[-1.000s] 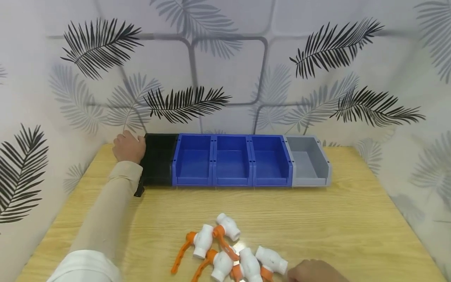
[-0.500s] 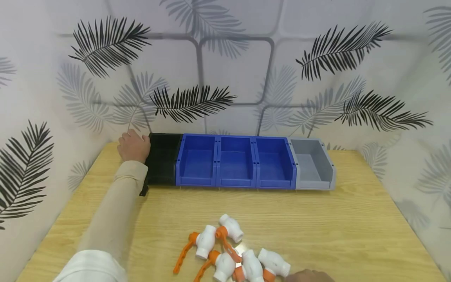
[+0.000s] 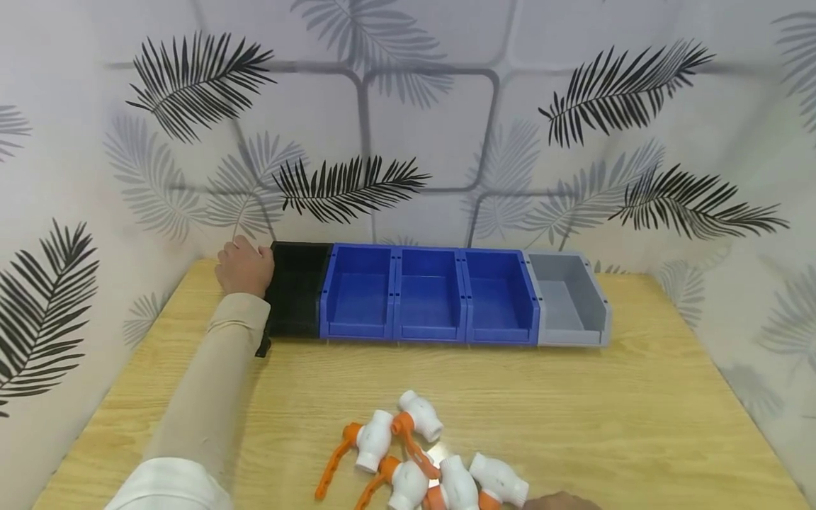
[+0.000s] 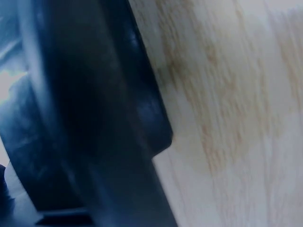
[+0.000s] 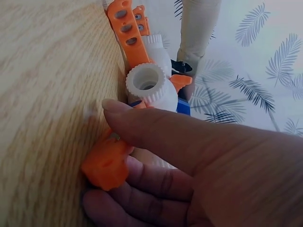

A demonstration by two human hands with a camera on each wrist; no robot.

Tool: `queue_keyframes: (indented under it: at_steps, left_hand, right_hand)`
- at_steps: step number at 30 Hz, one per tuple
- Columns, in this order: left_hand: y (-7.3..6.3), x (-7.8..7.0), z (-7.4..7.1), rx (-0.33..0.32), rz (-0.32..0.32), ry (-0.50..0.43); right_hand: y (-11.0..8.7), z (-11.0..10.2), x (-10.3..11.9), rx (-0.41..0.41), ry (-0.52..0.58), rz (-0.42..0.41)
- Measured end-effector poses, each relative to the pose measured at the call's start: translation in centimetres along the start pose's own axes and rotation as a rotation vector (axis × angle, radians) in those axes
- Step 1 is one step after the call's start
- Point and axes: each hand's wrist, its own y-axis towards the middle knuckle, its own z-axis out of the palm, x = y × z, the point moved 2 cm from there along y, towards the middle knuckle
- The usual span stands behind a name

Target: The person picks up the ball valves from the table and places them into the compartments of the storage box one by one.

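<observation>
At the far left of the bin row, my left hand [image 3: 245, 265] grips the rear left corner of the black bin [image 3: 296, 290], fingers curled and thumb at the rim. The bin's dark wall [image 4: 94, 118] fills the left of the left wrist view, where no fingers show. My right hand [image 5: 189, 165], mostly below the head view's lower edge, holds the orange handle [image 5: 106, 163] of a ball valve between thumb and fingers. Beside it lie several white ball valves [image 3: 500, 480] with orange handles, one with its round opening [image 5: 147, 81] facing the wrist camera.
Right of the black bin stand three blue bins [image 3: 430, 297] and a grey bin [image 3: 567, 301], touching side by side at the back of the wooden table [image 3: 605, 411]. A leaf-patterned wall [image 3: 421, 127] rises behind them.
The head view has shifted slightly, moving the scene a little right. My right hand has sunk lower at the bottom edge. The left hand stays at the black bin.
</observation>
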Motion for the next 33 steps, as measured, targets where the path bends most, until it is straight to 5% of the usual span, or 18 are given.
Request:
queue_keyframes:
  at_steps: [15,22,33]
  left_hand:
    - [-0.1,-0.2,-0.4,0.0,-0.004,0.012]
    - [0.0,-0.2,-0.2,0.031,-0.01,0.001]
    - [0.0,-0.2,-0.3,0.006,-0.014,-0.001]
  right_hand:
    - [-0.2,-0.1,-0.6,-0.073,-0.065,-0.134]
    - [-0.2,0.2,0.2,-0.095,-0.131,-0.029]
    - [-0.5,0.1,0.6,-0.17,-0.169,-0.096]
